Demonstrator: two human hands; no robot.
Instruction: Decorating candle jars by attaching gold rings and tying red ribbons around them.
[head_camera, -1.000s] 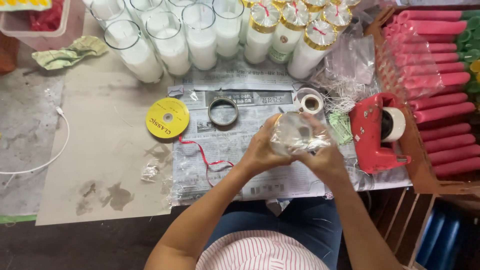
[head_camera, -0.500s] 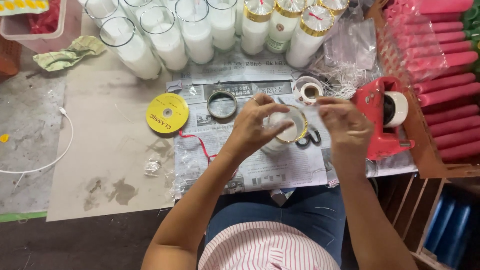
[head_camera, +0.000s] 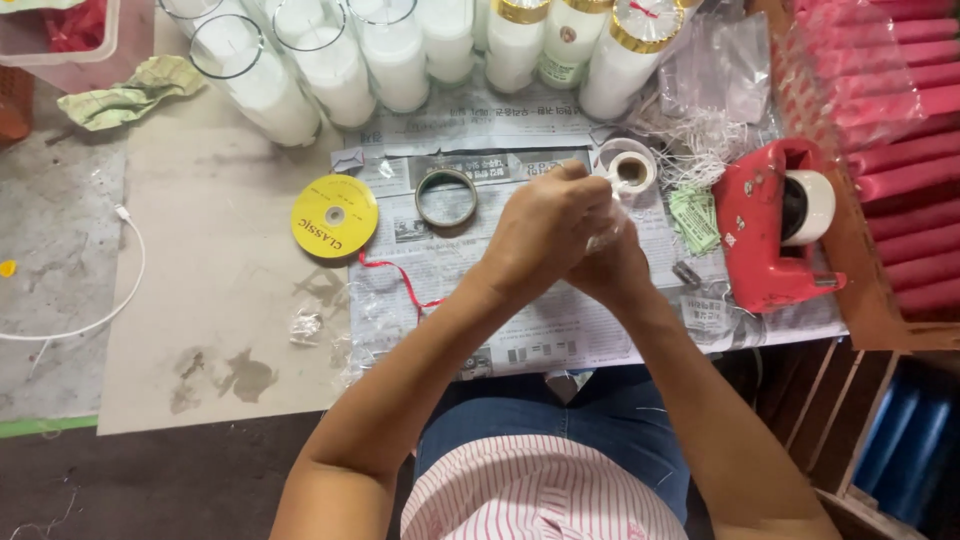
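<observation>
Left hand and right hand pressed together, closed around clear plastic wrap, over newspaper; yellow ribbon spool left, red tape dispenser right.

— What is lying where on the table?

— A newspaper sheet is lying at the centre of the frame. The two hands, left hand over right hand, are meeting above its middle. A ribbon spool is sitting at the sheet's left edge, and a tape ring is lying just right of it.

— And further right?

— A small tape roll is lying just beyond the hands, and a tape dispenser is standing at the right. Stacked candles are lying at the far right.

— Along the top?

— Glass jars are standing in a row across the top of the frame, a crumpled cloth at upper left. A cable is curving along the left.
</observation>
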